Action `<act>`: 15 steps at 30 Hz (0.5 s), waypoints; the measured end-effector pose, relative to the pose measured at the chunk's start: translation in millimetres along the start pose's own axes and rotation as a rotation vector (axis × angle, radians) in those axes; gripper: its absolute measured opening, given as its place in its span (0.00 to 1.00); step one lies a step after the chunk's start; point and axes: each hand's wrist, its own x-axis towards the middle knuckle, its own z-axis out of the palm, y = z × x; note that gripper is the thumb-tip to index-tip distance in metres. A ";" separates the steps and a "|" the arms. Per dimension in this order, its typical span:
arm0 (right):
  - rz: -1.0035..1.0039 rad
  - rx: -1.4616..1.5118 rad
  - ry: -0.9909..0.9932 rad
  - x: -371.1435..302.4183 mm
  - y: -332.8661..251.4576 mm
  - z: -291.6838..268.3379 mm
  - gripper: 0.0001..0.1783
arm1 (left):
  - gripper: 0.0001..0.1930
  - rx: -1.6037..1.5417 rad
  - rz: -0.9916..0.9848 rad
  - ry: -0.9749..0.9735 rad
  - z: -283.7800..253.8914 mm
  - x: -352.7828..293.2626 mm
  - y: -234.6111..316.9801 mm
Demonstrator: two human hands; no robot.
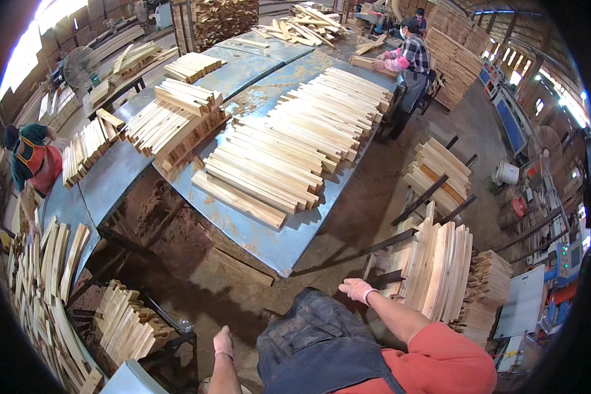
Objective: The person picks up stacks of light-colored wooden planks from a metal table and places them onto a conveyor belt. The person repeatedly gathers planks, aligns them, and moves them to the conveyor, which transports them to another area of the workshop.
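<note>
The gloved left hand (223, 343) hangs free, its grip released; the gloved right hand (358, 290), likewise empty, is just beside a steel rack arm (389, 278) and nearer the stacked wooden slats (438, 266) to its right, their long axis pointing away from the person. Ahead-left, beyond the near corner of the blue tabletop (284, 249), a slat row (276, 154) lies parallel to its near-left edge

My left hand (223, 342) and right hand (358, 290) are covered in matt cloth. My apron (308, 328) is matt, creased cloth. The desk (281, 255) has a smooth, glossy, metal-looking top, dusty in patches. The strips (269, 161) are bare, matt wood.
</note>
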 end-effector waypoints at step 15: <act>-0.228 0.455 0.326 193.3 -198.5 -211.9 0.59 | 0.12 -0.273 -0.010 -0.358 316.8 31.1 290.2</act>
